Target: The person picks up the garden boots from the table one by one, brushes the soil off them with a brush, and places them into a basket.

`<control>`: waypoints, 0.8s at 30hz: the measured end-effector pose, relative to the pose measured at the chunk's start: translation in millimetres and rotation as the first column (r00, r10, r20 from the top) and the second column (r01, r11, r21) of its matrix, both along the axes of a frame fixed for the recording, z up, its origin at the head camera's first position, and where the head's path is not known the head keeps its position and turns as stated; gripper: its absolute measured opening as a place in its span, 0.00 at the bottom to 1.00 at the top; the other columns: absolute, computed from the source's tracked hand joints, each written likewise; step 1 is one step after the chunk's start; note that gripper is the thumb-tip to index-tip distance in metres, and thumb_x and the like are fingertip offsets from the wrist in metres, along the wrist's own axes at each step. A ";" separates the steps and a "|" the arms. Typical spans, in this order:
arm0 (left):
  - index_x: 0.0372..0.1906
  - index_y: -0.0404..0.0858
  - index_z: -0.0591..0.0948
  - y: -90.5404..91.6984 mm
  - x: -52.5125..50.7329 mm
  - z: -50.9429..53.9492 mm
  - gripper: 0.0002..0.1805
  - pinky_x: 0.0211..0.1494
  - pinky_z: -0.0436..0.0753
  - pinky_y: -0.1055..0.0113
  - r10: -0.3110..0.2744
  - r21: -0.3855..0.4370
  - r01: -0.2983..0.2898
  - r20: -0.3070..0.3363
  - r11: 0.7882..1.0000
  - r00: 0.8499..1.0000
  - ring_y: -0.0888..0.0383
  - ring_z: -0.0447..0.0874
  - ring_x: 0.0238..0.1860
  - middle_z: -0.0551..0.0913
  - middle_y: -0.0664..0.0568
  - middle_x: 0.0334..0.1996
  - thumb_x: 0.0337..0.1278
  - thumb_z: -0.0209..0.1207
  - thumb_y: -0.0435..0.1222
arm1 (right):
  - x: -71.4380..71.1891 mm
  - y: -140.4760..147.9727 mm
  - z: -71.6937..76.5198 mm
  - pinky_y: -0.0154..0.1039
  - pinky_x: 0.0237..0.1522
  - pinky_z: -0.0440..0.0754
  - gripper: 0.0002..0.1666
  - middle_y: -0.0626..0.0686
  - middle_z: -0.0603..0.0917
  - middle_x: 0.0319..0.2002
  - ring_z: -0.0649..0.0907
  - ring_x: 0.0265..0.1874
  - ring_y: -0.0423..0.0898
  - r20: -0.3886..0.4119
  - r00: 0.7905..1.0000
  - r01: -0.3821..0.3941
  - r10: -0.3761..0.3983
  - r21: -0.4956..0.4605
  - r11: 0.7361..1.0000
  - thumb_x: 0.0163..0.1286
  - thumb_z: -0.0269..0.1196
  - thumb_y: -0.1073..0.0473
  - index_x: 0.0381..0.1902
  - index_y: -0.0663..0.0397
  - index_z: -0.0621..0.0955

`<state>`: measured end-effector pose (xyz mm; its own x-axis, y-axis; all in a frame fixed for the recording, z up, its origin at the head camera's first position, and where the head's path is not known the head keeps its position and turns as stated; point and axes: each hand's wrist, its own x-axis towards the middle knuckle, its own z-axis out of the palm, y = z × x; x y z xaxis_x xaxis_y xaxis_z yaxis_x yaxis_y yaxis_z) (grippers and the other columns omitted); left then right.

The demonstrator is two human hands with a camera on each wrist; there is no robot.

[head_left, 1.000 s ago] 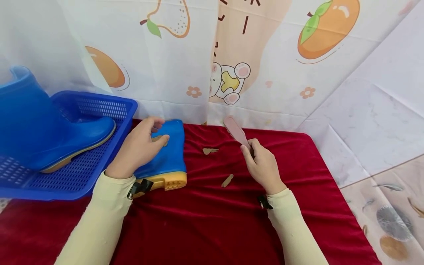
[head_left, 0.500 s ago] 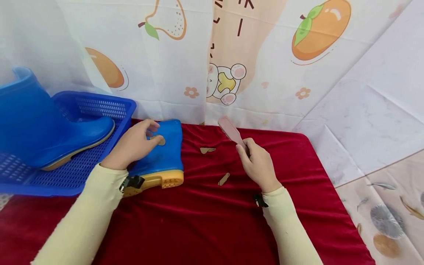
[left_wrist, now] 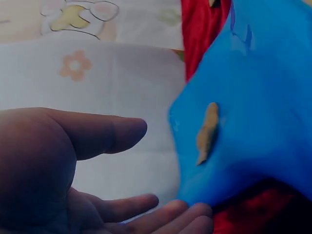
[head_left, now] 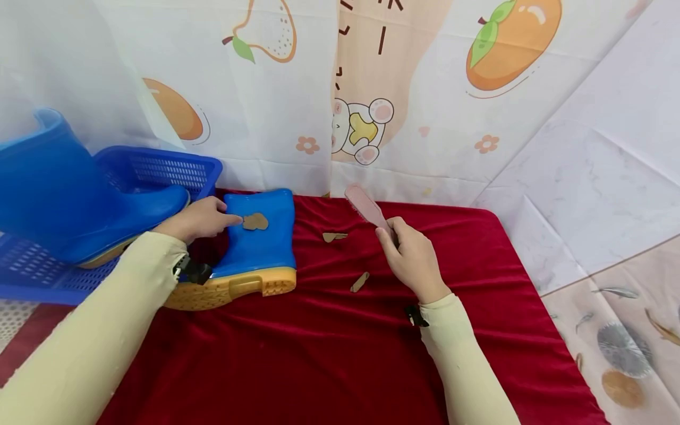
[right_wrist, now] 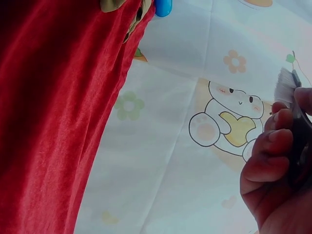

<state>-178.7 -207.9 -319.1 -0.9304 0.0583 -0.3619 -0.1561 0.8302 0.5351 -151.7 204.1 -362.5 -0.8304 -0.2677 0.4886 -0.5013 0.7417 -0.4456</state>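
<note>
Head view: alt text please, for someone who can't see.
A person's right grip holds a pink brush; the left grip is near a brown patch on a blue boot lying on red cloth. Another boot sits in a blue basket.

Red-velvet-covered table (head_left: 319,360): 4 items

1 blue perforated plastic basket (head_left: 213,174), left. 1 blue rubber boot with yellow sole (head_left: 260,251), lying on its side, beside basket. 2 small brown flat scraps (head_left: 334,236) (head_left: 359,282), apart, right of boot.
</note>
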 end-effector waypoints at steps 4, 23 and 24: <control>0.65 0.16 0.66 3.2 -13.7 -8.7 0.37 0.45 0.81 0.55 -0.043 -0.079 0.051 0.098 0.996 0.994 0.45 0.79 0.37 0.76 0.33 0.40 0.74 0.54 0.48 | 0.7 1.5 0.5 0.40 0.23 0.69 0.10 0.45 0.73 0.22 0.70 0.20 0.41 0.003 1.000 -0.011 0.011 0.009 1.000 0.79 0.60 0.51 0.41 0.51 0.78; 0.71 0.09 0.50 1.1 -37.0 -28.8 0.38 0.55 0.87 0.51 0.035 0.052 -0.058 0.360 0.997 0.932 0.33 0.83 0.58 0.66 0.16 0.66 0.77 0.50 0.37 | 2.0 0.2 5.1 0.40 0.25 0.71 0.10 0.45 0.74 0.23 0.72 0.22 0.41 -0.028 1.000 0.001 0.000 0.035 0.999 0.77 0.62 0.52 0.40 0.51 0.80; 0.71 0.09 0.51 0.9 -37.2 -29.2 0.38 0.55 0.87 0.51 0.038 0.056 -0.062 0.361 0.996 0.932 0.33 0.83 0.58 0.66 0.16 0.66 0.76 0.51 0.36 | 2.5 -0.1 5.2 0.40 0.25 0.71 0.10 0.45 0.74 0.23 0.72 0.22 0.41 -0.027 1.000 0.001 0.000 0.036 0.999 0.77 0.62 0.52 0.40 0.52 0.80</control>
